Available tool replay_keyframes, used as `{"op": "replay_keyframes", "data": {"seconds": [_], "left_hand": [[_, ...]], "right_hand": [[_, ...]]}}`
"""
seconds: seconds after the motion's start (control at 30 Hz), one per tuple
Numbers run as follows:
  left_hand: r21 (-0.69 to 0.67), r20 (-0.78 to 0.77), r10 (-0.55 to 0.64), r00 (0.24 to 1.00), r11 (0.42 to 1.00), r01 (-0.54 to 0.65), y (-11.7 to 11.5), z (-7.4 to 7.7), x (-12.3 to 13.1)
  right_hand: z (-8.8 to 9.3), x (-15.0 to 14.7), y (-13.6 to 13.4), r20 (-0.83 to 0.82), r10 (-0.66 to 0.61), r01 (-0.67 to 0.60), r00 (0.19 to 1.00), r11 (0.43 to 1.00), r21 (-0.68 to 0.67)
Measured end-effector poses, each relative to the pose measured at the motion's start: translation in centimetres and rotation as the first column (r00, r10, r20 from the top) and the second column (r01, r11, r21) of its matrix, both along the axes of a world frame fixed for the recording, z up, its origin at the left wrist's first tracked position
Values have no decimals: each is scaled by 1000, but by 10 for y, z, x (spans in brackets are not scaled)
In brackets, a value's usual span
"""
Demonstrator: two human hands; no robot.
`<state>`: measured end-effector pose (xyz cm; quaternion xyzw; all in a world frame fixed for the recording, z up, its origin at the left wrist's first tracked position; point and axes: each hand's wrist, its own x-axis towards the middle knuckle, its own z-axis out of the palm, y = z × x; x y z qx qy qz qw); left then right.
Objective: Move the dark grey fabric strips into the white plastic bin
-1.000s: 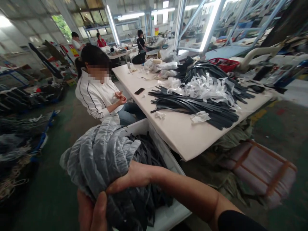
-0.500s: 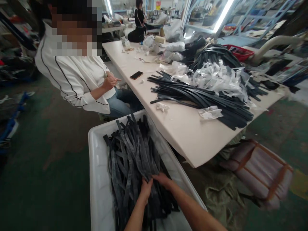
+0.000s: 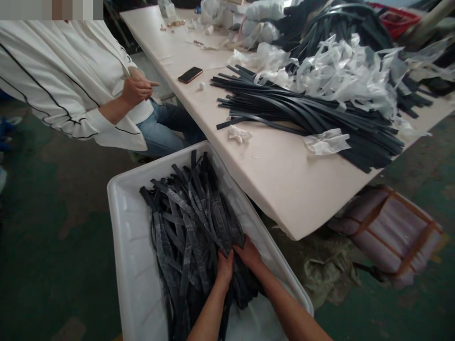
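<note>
Head view
Left hand [image 3: 224,266]: palm down in the bin, fingers pressed into the straps; whether it grips any, I cannot tell.
Right hand [image 3: 250,254]: just beside the left, on the same straps; grip also unclear.
Straps [image 3: 192,222]: dark heap, lengthwise in the bin.
Bin [image 3: 122,227]: white, on the floor, against the table edge.
Table [image 3: 284,180]: bears a phone [image 3: 190,74], black strips [image 3: 302,113] and white scraps [image 3: 341,71].
Co-worker [image 3: 71,90]: seated left of the table, white jacket.
</note>
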<state>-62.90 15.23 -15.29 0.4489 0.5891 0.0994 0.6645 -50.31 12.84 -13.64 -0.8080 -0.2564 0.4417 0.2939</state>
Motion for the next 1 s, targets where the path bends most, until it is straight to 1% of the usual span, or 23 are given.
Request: {"op": "replay_keyframes", "data": {"seconds": [0.07,0.1,0.13,0.2,0.23,0.27,0.3,0.33,0.37,0.4,0.43,0.47,0.5,0.53,0.57,0.63,0.73,0.87,1.0], "left_hand": [[38,-51,-44,998,998,46,3,0,-2],[51,-62,-84,995,995,87,6,4,-7],[62,-68,-132,989,989,136,11,9,-15],[76,-84,-215,973,972,221,28,26,-36],[115,-110,-232,967,963,244,40,35,-47],[201,-162,-233,959,944,263,55,44,-56],[332,-243,-208,947,900,283,72,51,-63],[483,-340,-156,927,817,315,90,56,-67],[616,-437,-86,895,697,368,110,59,-68],[701,-523,-10,852,565,436,130,59,-67],[733,-589,52,806,454,506,149,56,-62],[730,-638,90,765,386,564,168,52,-56],[710,-678,100,728,342,615,184,46,-49],[683,-713,89,695,311,661,199,39,-42],[655,-742,71,667,292,697,211,31,-35],[605,-782,30,623,278,746,227,14,-26],[565,-808,11,590,304,767,237,-11,-23],[543,-814,-12,581,344,766,240,-39,-30],[530,-814,-36,579,359,768,244,-60,-32]], "right_hand": [[-6,-7,-4,39,3,-4,999,1000,9],[-7,-10,-5,57,3,-4,998,1000,15],[-7,-12,-6,73,3,-4,997,1000,23],[0,-16,-6,101,0,-4,995,999,45],[6,-18,-4,126,10,-19,992,997,70],[13,-20,-1,170,48,-68,984,991,111],[19,-23,2,239,109,-149,965,976,159],[24,-26,7,326,175,-248,929,949,195],[27,-29,11,419,234,-342,877,918,203],[26,-33,16,497,284,-416,820,892,177],[22,-36,19,545,326,-458,773,881,122],[15,-38,21,557,361,-466,748,883,53],[5,-40,21,549,396,-464,736,886,-16],[-6,-42,20,531,433,-466,729,881,-78],[-18,-43,18,513,465,-473,722,872,-125],[-41,-45,11,498,500,-481,708,858,-178],[-68,-49,1,511,513,-485,690,851,-200],[-92,-53,-3,531,525,-500,666,841,-204],[-110,-57,-5,543,530,-499,652,838,-218]]}}
